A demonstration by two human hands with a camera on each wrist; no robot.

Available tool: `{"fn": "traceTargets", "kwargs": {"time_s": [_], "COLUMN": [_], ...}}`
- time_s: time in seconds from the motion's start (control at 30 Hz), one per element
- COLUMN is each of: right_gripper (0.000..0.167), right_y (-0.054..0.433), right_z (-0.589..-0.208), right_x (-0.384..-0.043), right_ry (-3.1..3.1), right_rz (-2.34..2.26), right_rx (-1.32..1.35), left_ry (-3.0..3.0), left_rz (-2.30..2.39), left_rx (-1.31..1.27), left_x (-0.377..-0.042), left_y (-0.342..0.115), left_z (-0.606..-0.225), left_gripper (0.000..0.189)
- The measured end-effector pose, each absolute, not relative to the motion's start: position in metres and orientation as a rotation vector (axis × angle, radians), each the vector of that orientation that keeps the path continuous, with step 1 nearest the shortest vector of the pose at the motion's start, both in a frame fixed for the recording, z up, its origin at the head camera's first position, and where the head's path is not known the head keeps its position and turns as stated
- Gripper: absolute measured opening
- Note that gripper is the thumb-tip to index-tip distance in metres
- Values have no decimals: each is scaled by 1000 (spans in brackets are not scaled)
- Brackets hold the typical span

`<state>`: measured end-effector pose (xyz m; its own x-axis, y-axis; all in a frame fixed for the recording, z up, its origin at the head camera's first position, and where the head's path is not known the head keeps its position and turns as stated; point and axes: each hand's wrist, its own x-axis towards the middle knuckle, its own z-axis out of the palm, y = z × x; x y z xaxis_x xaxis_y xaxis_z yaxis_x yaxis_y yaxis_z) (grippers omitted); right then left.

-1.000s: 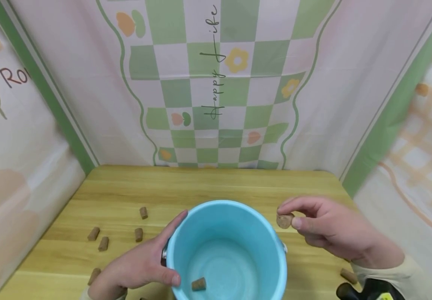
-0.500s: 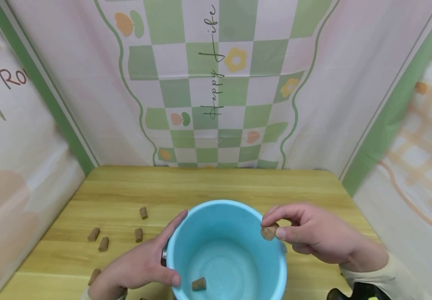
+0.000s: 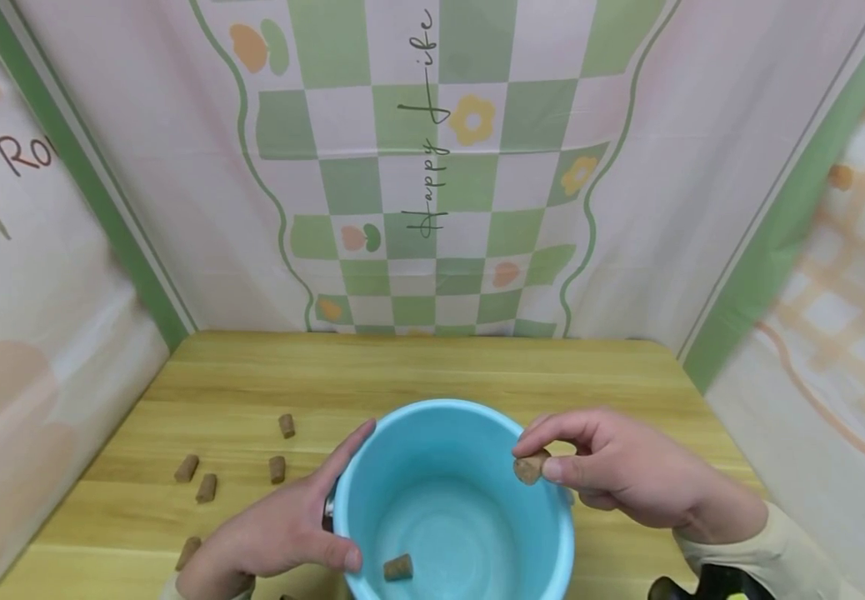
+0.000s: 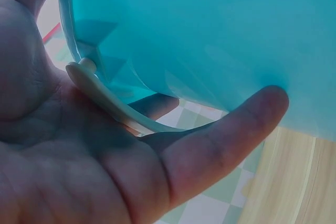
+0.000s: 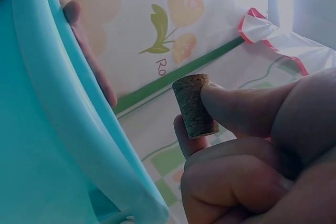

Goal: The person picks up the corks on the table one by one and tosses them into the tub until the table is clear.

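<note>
A person is working at a table (image 3: 432,360) with a blue bucket (image 3: 443,442) standing in the lower centre of the frame. The right hand (image 3: 627,467) is keeping a closed grip, thumb and finger pinching a held cork (image 3: 527,468), which is appearing across the bucket's upper right rim; the right wrist view is showing it apart from that rim. The left hand (image 3: 290,523) is gripping the bucket at its left side, its fingers pressing the outer wall beside the handle (image 4: 102,95). As to progress, one cork is already lying on its side inside the bucket (image 3: 398,568), at lower left of its floor, and the held cork is not yet resting there. Four loose corks (image 3: 277,469) are lying on the table at left, while a fifth cork (image 3: 188,552) is partly hiding behind the left wrist.
</note>
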<state>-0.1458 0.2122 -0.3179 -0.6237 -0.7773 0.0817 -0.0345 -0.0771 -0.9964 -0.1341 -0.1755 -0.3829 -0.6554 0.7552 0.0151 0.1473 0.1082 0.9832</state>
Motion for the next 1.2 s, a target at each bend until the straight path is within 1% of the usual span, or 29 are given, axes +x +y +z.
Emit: {"fn": "traceTargets", "kwargs": {"time_s": [0.37,0.53,0.77,1.2], "right_gripper": [28,28,34,38], "right_y": [208,208,208,216], "right_z": [-317,-317,-318,-311], "right_x": [-147,-147,-147,-147], "right_ry": [1657,1656,1635,1715], "right_rz": [-1745,-1732,-1723,-1725], "right_rx": [-897,-867,-830,-803], "left_ry": [1894,1904,1927,1881], "left_rz": [1582,1594,1600,1592], "left_rx": [871,916,975,829], "left_x": [-134,-135,-133,-134], "left_y": [-176,-176,-176,-176], "left_z": [-383,-386,-382,-383], "left_gripper": [110,109,107,110]}}
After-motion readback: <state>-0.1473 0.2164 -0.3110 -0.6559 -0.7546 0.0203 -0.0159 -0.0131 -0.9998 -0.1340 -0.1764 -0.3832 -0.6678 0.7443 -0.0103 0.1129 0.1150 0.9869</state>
